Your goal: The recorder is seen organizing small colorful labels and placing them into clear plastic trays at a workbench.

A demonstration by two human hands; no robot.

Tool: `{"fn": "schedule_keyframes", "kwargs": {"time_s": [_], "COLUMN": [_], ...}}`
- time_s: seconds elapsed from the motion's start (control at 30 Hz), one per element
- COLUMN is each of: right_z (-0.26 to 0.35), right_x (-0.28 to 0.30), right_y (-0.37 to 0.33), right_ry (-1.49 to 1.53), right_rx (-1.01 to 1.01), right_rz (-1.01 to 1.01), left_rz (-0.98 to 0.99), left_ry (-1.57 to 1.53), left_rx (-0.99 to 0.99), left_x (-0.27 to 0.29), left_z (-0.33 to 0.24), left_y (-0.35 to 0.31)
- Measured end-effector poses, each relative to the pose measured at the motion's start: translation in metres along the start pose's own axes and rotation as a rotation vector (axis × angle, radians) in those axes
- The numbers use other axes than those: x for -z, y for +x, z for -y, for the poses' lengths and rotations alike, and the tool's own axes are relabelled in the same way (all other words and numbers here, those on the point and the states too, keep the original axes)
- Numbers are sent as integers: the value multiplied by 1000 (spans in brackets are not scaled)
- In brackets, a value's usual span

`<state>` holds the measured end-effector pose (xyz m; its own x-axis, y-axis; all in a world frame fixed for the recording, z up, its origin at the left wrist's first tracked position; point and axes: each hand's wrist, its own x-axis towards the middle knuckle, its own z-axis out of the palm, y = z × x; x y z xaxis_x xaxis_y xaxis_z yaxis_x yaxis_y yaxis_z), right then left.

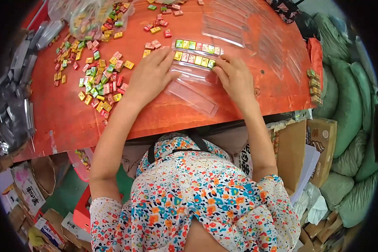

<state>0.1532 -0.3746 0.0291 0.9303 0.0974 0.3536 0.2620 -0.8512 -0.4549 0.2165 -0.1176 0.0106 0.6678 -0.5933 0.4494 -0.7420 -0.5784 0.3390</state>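
A clear plastic tray (192, 64) lies on the red table with a row of small yellow, pink and green boxes (198, 60) in it. Just beyond it is a second row of green, yellow, pink and red boxes (196, 45), also in clear plastic. My left hand (152, 76) rests at the left end of the nearer row, fingers stretched and thumb apart. At the other end, the thumb and forefinger of my right hand (236, 77) close on the tray's edge beside a green box. An empty clear tray (192, 98) lies on the near side; other clear plastic is partly under the filled trays.
Loose small boxes (103, 82) are heaped on the left, near a clear bag of boxes (88, 21). Stacked clear trays (224, 23) lie at the far side. Dark plastic trays (12, 109) crowd the left edge. Green sacks (344, 101) and a cardboard box (322, 147) stand right.
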Motion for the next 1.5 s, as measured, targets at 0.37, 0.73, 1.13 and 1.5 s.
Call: {"fn": "schedule_keyframes", "kwargs": {"time_s": [0.37,0.73,1.13,1.5], "right_z": [6,65,39,-7], "right_x": [-14,-43,-41,16], "right_y": [-7,77,116,31], "right_ry": [-218,-32,-45,16], "right_rx": [173,184,386,20], "right_rz": [-59,188,230,331], "left_rz": [82,-233,-161,-80], "left_ry": [74,5,77,55], "left_rx": [162,-32,73,74], "left_x": [-13,-26,-25,-28], "left_z": [-39,-50,-44,-46], "left_y": [-34,-44,-43,-44]}}
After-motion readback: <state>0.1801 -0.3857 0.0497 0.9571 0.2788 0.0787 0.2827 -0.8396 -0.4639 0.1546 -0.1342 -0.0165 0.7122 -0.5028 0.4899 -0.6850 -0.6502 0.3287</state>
